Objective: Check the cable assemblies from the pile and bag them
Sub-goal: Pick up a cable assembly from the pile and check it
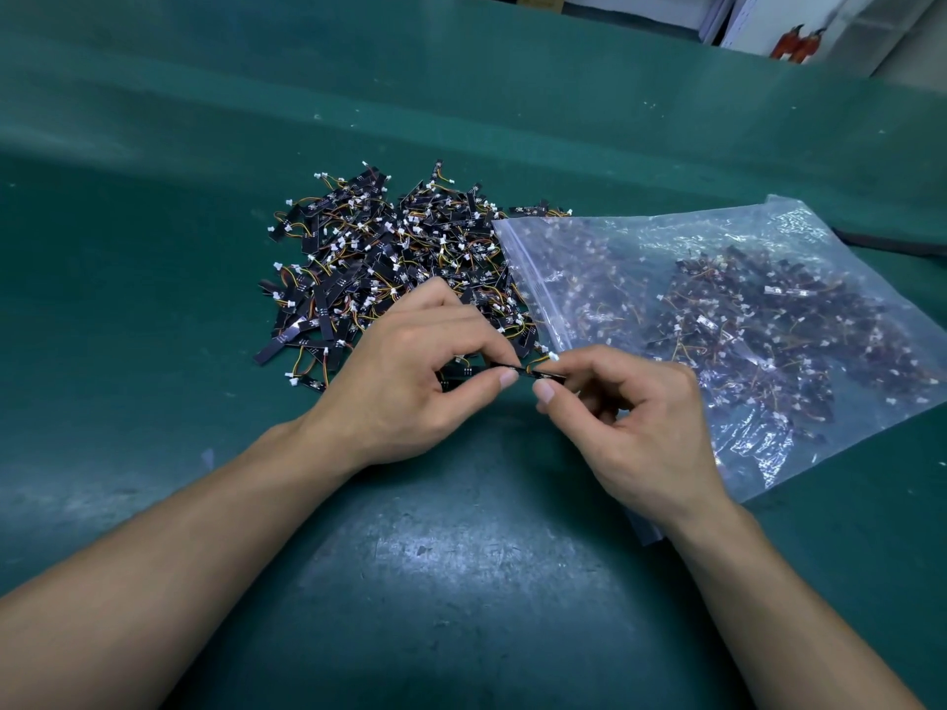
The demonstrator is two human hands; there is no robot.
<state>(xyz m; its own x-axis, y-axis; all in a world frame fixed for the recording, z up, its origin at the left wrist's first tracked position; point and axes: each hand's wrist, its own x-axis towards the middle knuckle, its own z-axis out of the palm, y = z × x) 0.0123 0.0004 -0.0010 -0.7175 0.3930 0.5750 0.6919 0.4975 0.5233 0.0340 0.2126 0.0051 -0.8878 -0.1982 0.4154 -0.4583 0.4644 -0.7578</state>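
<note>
Scuffed green mat (461, 581): left hand (410, 386), right hand (640, 433) pinch slim black cable assembly (523, 370).

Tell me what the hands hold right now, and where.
One small black cable assembly: left hand pinches its black strip, right hand its wired end.

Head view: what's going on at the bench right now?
A person is checking one cable assembly, pinched between the left hand and the right hand just above the green table. The loose pile lies right behind the hands. A clear zip bag, already holding many assemblies, lies to the right, its zip edge overlapping the pile.
</note>
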